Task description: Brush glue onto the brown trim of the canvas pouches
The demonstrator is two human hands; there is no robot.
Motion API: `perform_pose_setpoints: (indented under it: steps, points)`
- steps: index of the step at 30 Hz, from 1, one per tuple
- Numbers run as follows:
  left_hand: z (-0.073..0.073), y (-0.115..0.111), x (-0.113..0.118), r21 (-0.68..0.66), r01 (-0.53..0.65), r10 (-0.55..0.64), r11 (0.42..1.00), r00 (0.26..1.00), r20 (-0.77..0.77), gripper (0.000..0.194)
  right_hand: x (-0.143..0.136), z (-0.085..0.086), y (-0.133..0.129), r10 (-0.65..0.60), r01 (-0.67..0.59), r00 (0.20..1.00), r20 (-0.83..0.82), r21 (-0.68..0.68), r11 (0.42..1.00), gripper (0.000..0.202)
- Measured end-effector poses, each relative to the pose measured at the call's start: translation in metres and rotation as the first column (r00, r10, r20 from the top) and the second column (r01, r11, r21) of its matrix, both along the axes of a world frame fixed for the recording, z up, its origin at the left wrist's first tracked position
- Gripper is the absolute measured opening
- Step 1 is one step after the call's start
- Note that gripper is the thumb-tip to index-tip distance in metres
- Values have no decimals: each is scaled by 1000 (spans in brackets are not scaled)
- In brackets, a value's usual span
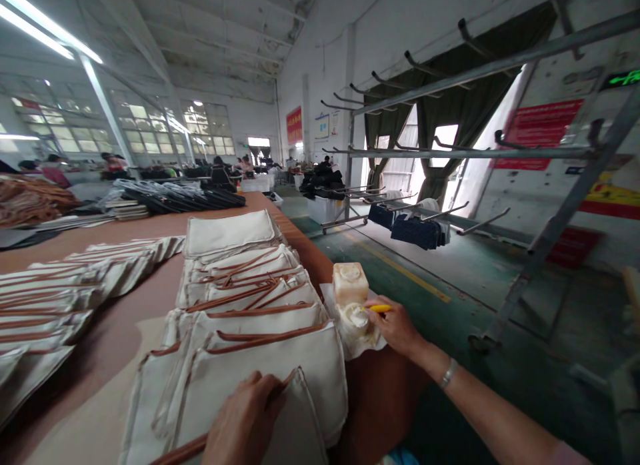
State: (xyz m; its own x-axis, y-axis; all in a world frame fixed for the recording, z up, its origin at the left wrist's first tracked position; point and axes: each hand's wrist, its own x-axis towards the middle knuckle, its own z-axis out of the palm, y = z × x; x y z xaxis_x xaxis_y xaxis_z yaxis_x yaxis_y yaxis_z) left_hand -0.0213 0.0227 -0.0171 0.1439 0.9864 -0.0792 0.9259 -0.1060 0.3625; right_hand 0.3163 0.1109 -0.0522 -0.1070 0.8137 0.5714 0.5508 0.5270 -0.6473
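My right hand (pixel 397 328) pinches a yellow-handled tool (pixel 380 308), its tip at a small open pot of white paste (pixel 353 318); what kind of tip it has is hidden. Behind the pot stands a cream plastic container (pixel 351 281), both on a white sheet at the table's edge. With its fingers closed, my left hand (pixel 246 418) grips the top edge of a cream fabric bag piece (pixel 295 421) with brown trim. Beyond it, similar bag pieces (pixel 265 361) lie overlapped in a row, some with brown straps across them.
A second row of cream pieces (pixel 45 305) fans out at left on the brown tabletop (pixel 135 338). Dark pieces (pixel 190 201) are stacked farther back. Right of the table stands a metal rack (pixel 470 155) with protruding hooks. People work in the background.
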Motion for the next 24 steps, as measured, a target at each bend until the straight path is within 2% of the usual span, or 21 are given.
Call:
perform_pose_setpoints:
  steps: [3,6,8,11,15,18,21,24]
  points:
    - [-1,2,-4,5,-31,30,1000,990,139,22,4,0,-25,118,-117,991,65,-10,993,17]
    - [-2,4,-7,29,-29,22,999,978,208,22,9,2,-44,146,-145,987,62,-22,989,17]
    - [-2,5,-6,11,6,-9,1000,969,248,20,11,2,-46,89,-89,996,10,-29,996,20]
    - [2,7,-2,-73,71,-39,995,927,372,19,11,-4,-37,-78,69,990,-115,-76,995,33]
    - [11,3,1,-221,144,23,965,790,612,32,11,-13,-30,-280,244,926,-254,-164,956,47]
    - [15,-4,-1,-254,163,64,953,714,697,40,9,-8,-44,-359,317,875,-324,-177,932,48]
    - [12,-8,-2,-273,172,85,947,683,725,43,-5,6,-71,-342,288,852,-396,-193,938,45]
    - [7,-9,2,-279,178,87,944,681,727,45,-33,26,-98,-228,125,826,-515,-228,966,40]
